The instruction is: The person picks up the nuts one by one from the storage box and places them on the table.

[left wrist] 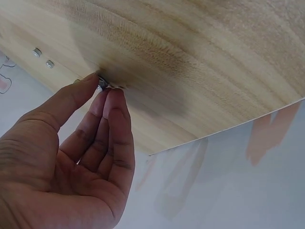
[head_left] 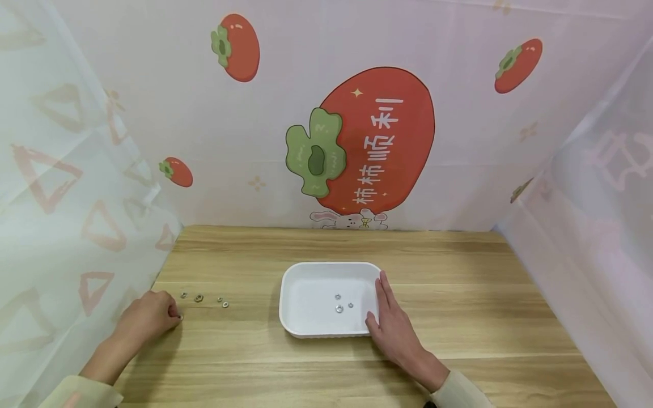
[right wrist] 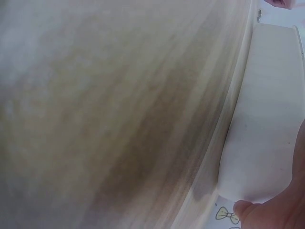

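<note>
At the left side of the table, my left hand (head_left: 149, 315) pinches a small metal nut (left wrist: 102, 83) between thumb and fingertips, right at the wood surface. Fingers partly cover the nut. Just beyond this hand lie a larger bronze-toned nut (head_left: 199, 298) and a silver nut (head_left: 183, 294), with two small nuts to their right, one of them a silver nut (head_left: 225, 305). My right hand (head_left: 398, 334) rests at the right end of a white rectangular tray (head_left: 288, 326), straight fingers along its rim and thumb near the front corner. Three small metal nuts, including a silver nut (head_left: 339, 309), lie inside.
The wood-grain table (head_left: 245, 368) reaches back to a printed white curtain (head_left: 245, 124) with persimmon pictures. More curtain hangs close along the left and right sides, the left one near my left arm.
</note>
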The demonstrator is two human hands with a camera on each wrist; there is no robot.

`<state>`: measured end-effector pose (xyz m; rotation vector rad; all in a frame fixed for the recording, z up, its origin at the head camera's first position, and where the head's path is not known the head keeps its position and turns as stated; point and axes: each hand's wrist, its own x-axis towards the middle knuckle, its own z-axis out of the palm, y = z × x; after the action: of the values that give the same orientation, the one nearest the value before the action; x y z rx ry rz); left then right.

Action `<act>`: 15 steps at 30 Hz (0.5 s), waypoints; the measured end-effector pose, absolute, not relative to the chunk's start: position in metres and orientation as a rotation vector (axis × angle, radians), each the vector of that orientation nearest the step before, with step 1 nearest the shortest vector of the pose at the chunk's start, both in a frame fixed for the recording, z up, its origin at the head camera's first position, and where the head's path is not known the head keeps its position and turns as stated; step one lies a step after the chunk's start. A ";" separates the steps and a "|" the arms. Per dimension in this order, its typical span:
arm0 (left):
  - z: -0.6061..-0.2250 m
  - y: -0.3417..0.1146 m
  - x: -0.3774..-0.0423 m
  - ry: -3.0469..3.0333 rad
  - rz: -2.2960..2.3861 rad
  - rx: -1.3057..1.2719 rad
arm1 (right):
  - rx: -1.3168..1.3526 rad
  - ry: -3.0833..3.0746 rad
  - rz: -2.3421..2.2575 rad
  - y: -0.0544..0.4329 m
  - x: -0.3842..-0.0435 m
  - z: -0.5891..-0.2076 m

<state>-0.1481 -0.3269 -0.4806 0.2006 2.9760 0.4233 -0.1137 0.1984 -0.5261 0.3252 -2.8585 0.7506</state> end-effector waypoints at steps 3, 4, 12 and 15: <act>-0.479 -0.327 -0.148 2.982 0.410 0.196 | 0.329 -2.860 0.751 0.198 -0.114 -0.526; -0.479 -0.327 -0.148 2.985 0.405 0.194 | 0.330 -2.860 0.751 0.198 -0.114 -0.526; -0.477 -0.329 -0.146 2.981 0.416 0.171 | 0.329 -2.869 0.750 0.198 -0.114 -0.526; -0.474 -0.331 -0.145 2.987 0.409 0.159 | 0.328 -2.862 0.755 0.199 -0.114 -0.526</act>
<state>-0.1452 -0.3306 -0.4742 0.1589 2.9869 0.4086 -0.1137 0.1985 -0.5263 0.3283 -2.8617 0.7548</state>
